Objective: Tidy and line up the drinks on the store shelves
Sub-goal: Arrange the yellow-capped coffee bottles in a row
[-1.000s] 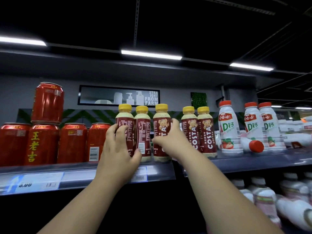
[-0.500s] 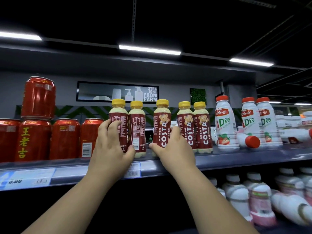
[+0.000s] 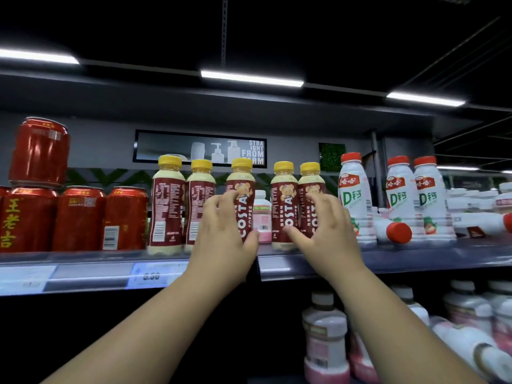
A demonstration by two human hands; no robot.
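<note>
Upper shelf (image 3: 415, 261), Costa row. I am gripping the middle Costa bottle (image 3: 241, 176) in my left hand (image 3: 224, 236), fingers wrapping it. My right hand (image 3: 329, 228) is curling over the two rightmost Costa bottles (image 3: 284, 189); whether it is clasping them I cannot tell. Next, I judge: sliding them together, closing the gap.

counted on the shelf (image 3: 83, 261): 5 coffee bottles (image 3: 167, 206), 5 red cans (image 3: 80, 217), 3 upright milk bottles (image 3: 354, 200), 1 toppled bottle (image 3: 393, 231), 1 pink bottle (image 3: 262, 217).

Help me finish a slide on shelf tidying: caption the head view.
Left hand grips the middle Costa bottle; right hand reaches for the rightmost Costa bottle on the shelf.
</note>
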